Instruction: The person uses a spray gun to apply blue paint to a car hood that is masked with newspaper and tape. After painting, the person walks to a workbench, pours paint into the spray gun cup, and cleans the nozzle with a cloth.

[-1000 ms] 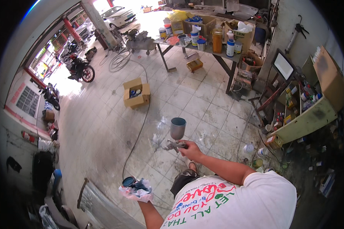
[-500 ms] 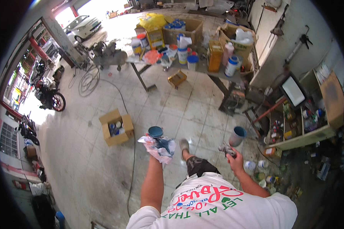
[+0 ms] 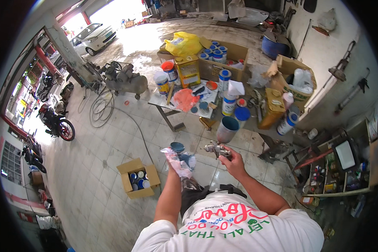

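My left hand (image 3: 172, 164) is wrapped in a crumpled pink and white cloth (image 3: 182, 168) stained dark blue. At its far side it holds a shallow, round, blue-stained lid or dish (image 3: 177, 147). My right hand (image 3: 234, 161) grips a metal spray gun (image 3: 216, 148) in front of me. A tall open cup with blue inside (image 3: 227, 131) stands up just beyond the gun and appears fixed to it, though the join is hard to see. The cloth mostly hides my left fingers.
Ahead, a low table (image 3: 157, 100) carries paint cans, a yellow tin (image 3: 187, 73) and an orange-red cloth (image 3: 185, 100). An open carton of cans (image 3: 138, 180) sits on the tiled floor near an air hose (image 3: 134, 128). Cluttered shelves (image 3: 344, 191) stand at right.
The view has shifted, with the table now closer. My right hand has brought the spray gun and its cup forward and inward, closer to my left hand. Both hands keep their holds.
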A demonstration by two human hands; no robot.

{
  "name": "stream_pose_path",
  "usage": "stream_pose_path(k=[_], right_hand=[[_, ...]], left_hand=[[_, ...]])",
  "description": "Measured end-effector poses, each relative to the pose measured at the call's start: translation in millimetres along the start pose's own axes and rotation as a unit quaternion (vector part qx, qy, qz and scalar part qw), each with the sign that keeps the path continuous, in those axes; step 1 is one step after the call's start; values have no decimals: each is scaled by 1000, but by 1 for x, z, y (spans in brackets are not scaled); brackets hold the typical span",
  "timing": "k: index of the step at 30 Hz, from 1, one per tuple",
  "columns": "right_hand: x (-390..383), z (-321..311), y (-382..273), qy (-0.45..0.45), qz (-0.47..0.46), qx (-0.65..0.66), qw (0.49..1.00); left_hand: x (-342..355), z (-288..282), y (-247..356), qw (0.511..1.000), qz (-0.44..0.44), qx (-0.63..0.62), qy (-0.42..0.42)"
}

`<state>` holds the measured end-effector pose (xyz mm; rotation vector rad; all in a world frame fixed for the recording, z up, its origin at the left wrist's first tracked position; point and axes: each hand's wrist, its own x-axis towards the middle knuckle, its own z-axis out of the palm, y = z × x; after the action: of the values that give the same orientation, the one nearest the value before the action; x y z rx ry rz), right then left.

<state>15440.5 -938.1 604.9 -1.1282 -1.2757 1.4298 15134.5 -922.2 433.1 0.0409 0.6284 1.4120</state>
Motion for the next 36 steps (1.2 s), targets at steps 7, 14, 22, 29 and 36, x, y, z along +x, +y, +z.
stream_pose_path(k=[7, 14, 22, 29, 36], right_hand=[[142, 104, 30, -1, 95, 42, 995], [256, 132, 12, 157, 124, 16, 980], [343, 151, -12, 190, 109, 52, 974], [422, 126, -26, 146, 61, 10, 987], [453, 95, -39, 156, 83, -79, 981]], left_hand=[[222, -80, 136, 999, 39, -19, -18], [438, 31, 129, 980, -1, 187, 65], [453, 18, 169, 839, 6, 494, 230], [454, 54, 245, 828, 164, 511, 162], [471, 167, 272, 715, 213, 656, 113]])
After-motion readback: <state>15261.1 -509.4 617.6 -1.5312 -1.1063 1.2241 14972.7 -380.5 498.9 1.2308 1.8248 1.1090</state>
